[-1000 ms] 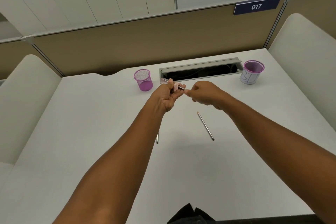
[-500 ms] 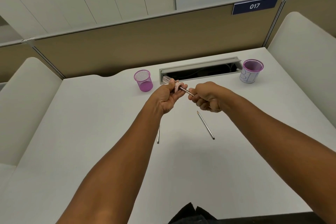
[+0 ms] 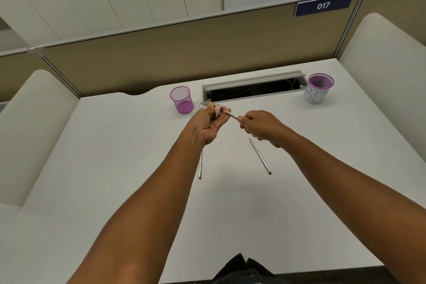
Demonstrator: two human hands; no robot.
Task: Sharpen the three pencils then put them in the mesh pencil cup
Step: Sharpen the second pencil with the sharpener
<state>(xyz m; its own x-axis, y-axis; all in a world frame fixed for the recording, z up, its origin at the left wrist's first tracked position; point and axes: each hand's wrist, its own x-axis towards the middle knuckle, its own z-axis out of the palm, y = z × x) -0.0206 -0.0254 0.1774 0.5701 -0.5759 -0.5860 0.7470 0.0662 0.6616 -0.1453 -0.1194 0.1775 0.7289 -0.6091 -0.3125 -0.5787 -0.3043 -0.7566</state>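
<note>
Fingers of right hand pinching pencil, left hand gripping sharpener (pink).

The left forearm hides the upper part of one pencil on the desk.

Matt white desk; purple wire-mesh pencil cup; bare-wood pencil tip

A dark blue sign on the partition's top edge reads "017" in white. The white cup with a purple rim, at the desk's far right, carries large blue handwritten letters (apparently "BI", the rest unclear).
</note>
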